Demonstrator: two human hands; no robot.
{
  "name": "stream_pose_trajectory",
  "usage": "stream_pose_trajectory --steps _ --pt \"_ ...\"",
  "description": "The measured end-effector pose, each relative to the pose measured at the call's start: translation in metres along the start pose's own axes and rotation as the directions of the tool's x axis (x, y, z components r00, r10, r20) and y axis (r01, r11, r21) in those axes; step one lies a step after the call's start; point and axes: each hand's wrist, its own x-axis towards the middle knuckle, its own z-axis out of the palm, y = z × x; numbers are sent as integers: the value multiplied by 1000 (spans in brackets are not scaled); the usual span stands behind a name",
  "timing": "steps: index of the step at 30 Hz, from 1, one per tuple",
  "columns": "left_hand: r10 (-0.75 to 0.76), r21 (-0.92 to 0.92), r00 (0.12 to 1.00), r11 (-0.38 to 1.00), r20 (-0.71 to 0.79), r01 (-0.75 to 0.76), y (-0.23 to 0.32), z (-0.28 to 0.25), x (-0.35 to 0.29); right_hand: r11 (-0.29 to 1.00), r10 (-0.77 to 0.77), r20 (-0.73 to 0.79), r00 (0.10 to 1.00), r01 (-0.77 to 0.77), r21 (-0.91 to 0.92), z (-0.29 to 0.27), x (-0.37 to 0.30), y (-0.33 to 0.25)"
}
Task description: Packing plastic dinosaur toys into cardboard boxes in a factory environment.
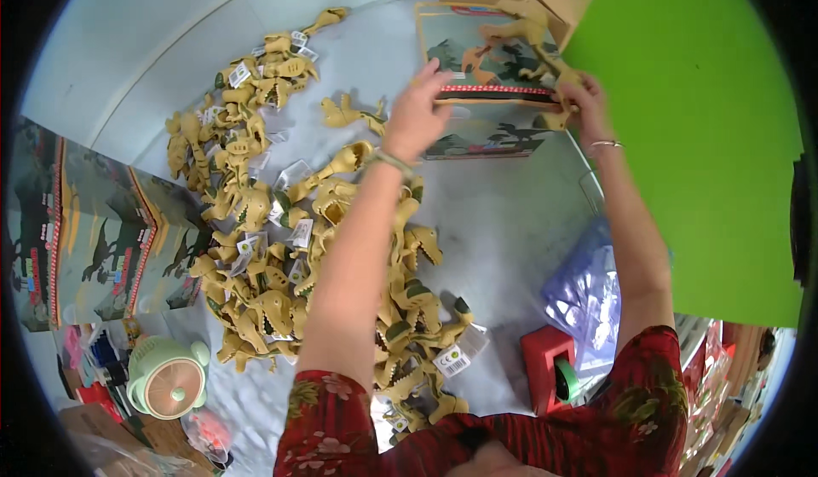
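Observation:
A printed cardboard box (486, 147) with dinosaur pictures stands at the far centre, its patterned panel raised behind a dark slot. My left hand (417, 112) has its fingers bent over the box's left edge. At the box's right end, my right hand (590, 106) closes around a tan-and-green toy dinosaur (530, 27), which stretches up across the panel; part of it hides behind my fingers. Left of my forearm lies a big heap of similar toy dinosaurs (273, 306), many with white tags. One loose dinosaur (342, 112) lies near my left hand.
More printed boxes (94, 230) stand at the left. A green panel (699, 136) rises along the right side. Nearer me are a red tape dispenser (541, 366), clear plastic bags (588, 294) and a pale green fan (170, 379). Open brown cartons (554, 0) sit at the back.

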Motion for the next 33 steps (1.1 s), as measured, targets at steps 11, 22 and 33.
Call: stream_pose_trajectory --steps 11,22,33 --pt "-236 838 937 537 257 -94 -138 -57 -30 939 -184 436 881 26 344 100 -27 -82" --pt "-564 608 525 787 637 108 -96 -115 -131 936 -269 202 942 305 -178 368 90 -21" --pt "-395 447 803 876 446 182 -92 -126 -156 781 -562 19 827 538 -318 457 129 68"
